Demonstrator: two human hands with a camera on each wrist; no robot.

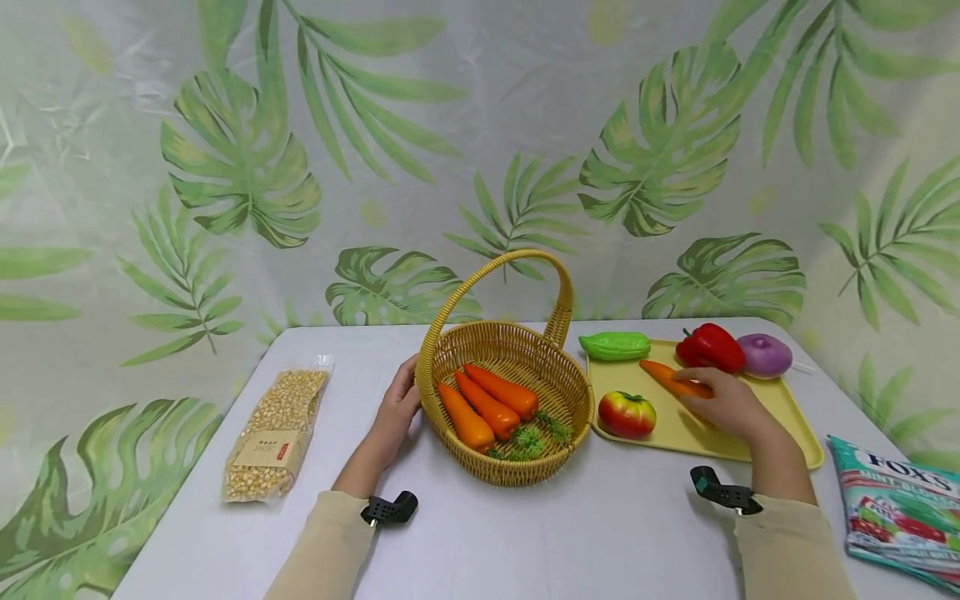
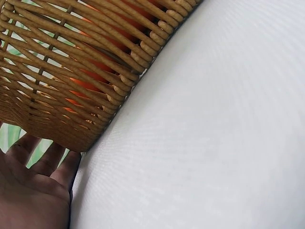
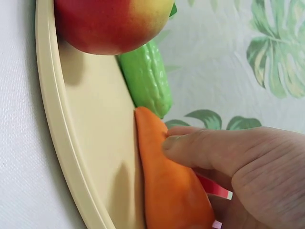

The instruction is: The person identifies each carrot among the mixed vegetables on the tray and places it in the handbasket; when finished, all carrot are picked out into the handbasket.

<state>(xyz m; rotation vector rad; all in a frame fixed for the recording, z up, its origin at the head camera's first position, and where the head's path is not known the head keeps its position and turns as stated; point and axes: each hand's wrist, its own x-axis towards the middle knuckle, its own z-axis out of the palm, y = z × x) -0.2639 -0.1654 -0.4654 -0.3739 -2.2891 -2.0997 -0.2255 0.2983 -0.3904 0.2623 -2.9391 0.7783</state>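
A wicker basket point(image 1: 487, 471) with a tall handle stands mid-table, three carrots point(image 1: 491, 400) with green tops inside it. My left hand point(image 1: 395, 414) rests against its left side; in the left wrist view the fingers point(image 2: 62, 169) lie extended along the wicker. On the yellow tray point(image 1: 720, 446) at the right, my right hand point(image 1: 731, 404) pinches another carrot point(image 1: 667, 377), thumb on one side; the far fingers are partly hidden. The right wrist view shows this carrot point(image 3: 167, 181) with its tip near the green bumpy vegetable point(image 3: 147, 78).
The tray also bears a red-yellow tomato-like fruit point(image 1: 627, 415), a red bell pepper point(image 1: 711, 348) and a purple round vegetable point(image 1: 765, 356). A bag of corn kernels point(image 1: 276, 433) lies at the left. At the right edge lies a FOX'S candy bag point(image 1: 900, 508).
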